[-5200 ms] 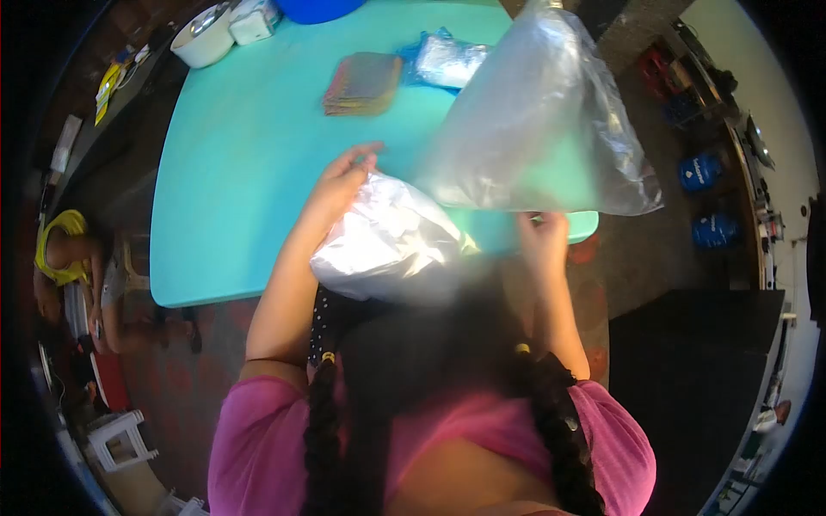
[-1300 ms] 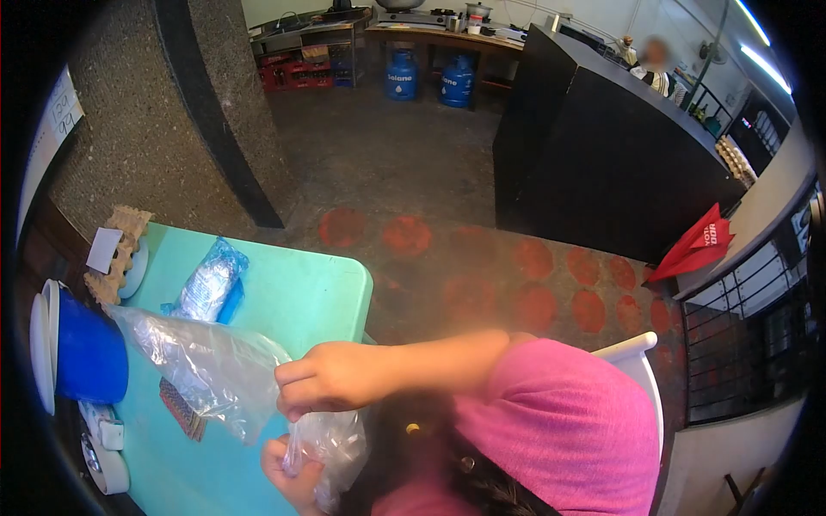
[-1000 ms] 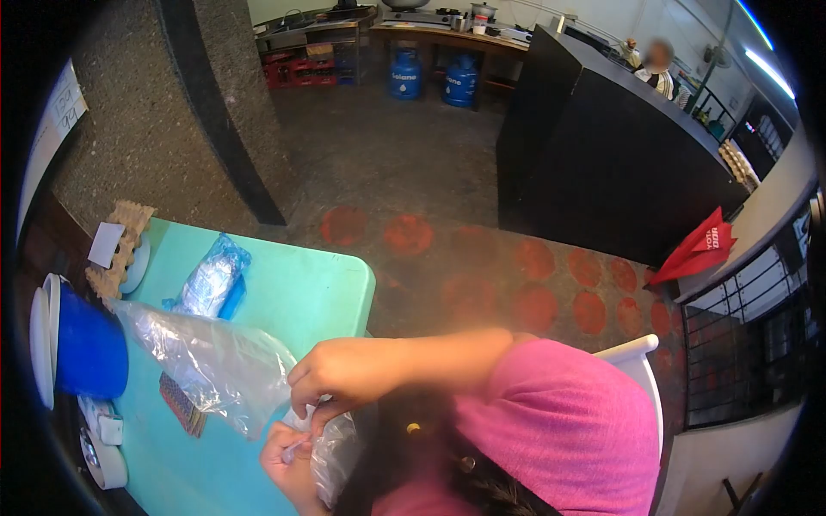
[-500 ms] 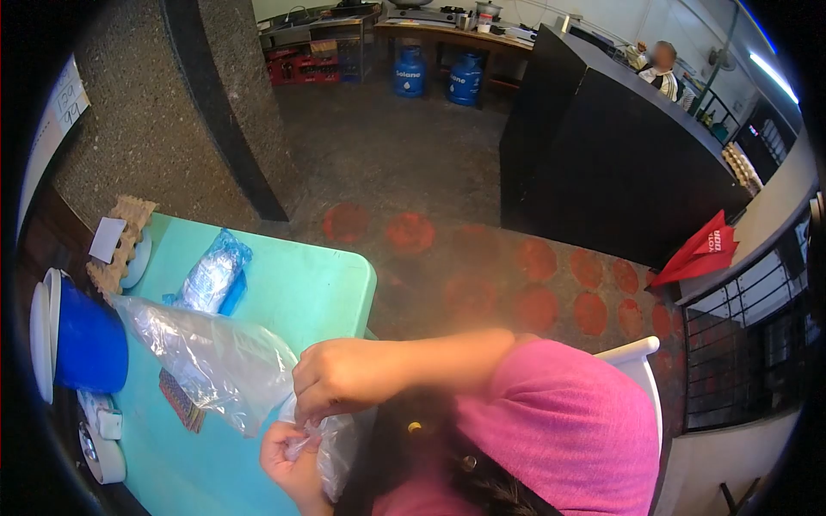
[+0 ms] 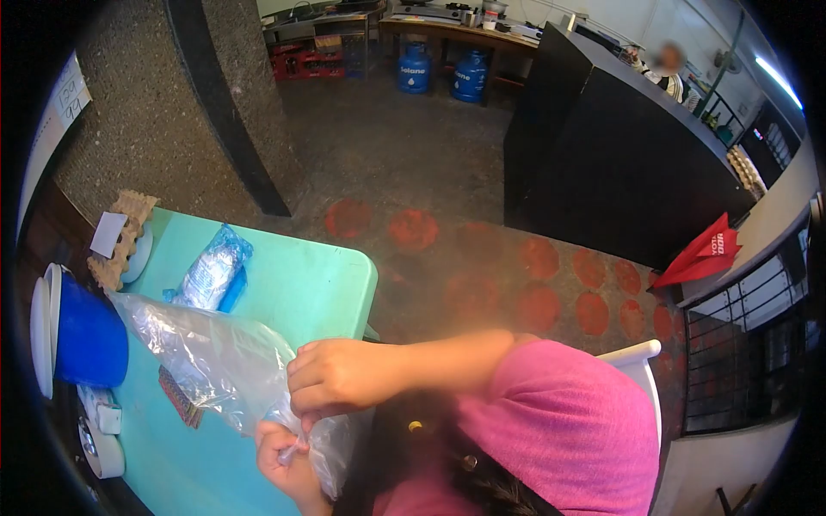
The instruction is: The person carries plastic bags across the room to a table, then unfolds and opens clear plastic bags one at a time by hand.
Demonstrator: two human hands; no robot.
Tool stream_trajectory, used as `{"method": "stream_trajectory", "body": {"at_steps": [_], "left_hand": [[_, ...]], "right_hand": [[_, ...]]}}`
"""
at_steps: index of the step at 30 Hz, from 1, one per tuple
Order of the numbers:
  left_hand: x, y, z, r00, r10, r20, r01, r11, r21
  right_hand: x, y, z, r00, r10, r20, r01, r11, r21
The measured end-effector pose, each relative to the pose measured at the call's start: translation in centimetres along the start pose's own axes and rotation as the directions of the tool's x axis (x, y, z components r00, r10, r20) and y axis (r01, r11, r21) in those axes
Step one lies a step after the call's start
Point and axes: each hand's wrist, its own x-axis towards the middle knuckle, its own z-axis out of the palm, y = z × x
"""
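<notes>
A large clear plastic bag (image 5: 219, 357) stretches over the table from near the blue bucket to my two hands. My right hand (image 5: 340, 378) comes in from the right with its fingers bent down and pinched on the gathered plastic. Just below it, my left hand (image 5: 282, 456) is closed on a bunched part of the same bag, thumb against fingers. More of the crumpled plastic hangs beside my left wrist. Farther back on the table lies a blue-and-clear plastic pack (image 5: 211, 271) with whitish contents.
The turquoise table (image 5: 318, 275) carries a blue bucket (image 5: 90, 335), an egg tray (image 5: 120, 245), a patterned flat item (image 5: 179, 400) and a white round container (image 5: 105, 447). A white chair (image 5: 632, 353) stands right. A person (image 5: 667, 73) is behind the black counter (image 5: 594, 146).
Both hands have shifted very slightly left, still pinching the bag, and the bag's plastic has moved a little with them. The camera view has tilted slightly.
</notes>
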Motion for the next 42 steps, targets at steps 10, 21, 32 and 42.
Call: {"method": "stream_trajectory", "body": {"at_steps": [10,21,32,42], "left_hand": [[0.1,0.1,1.0,0.998,-0.07,-0.006,0.067,0.981,-0.181],[0.1,0.0,-0.1,0.998,-0.058,0.011,0.059,0.992,-0.108],[-1.3,-0.9,-2.2,0.996,0.038,0.085,-0.031,0.996,-0.089],[-0.8,0.1,-0.7,0.989,-0.107,-0.103,0.108,0.994,-0.001]], "right_hand": [[-0.4,-0.4,-0.1,0.987,0.113,0.111,-0.145,0.929,0.342],[-0.7,0.1,0.8,0.988,0.115,0.1,-0.137,0.957,0.255],[-0.4,0.6,1.1,0.974,0.218,0.061,-0.226,0.929,0.293],[0.1,-0.8,2.1,0.973,0.174,0.155,-0.218,0.913,0.346]]}}
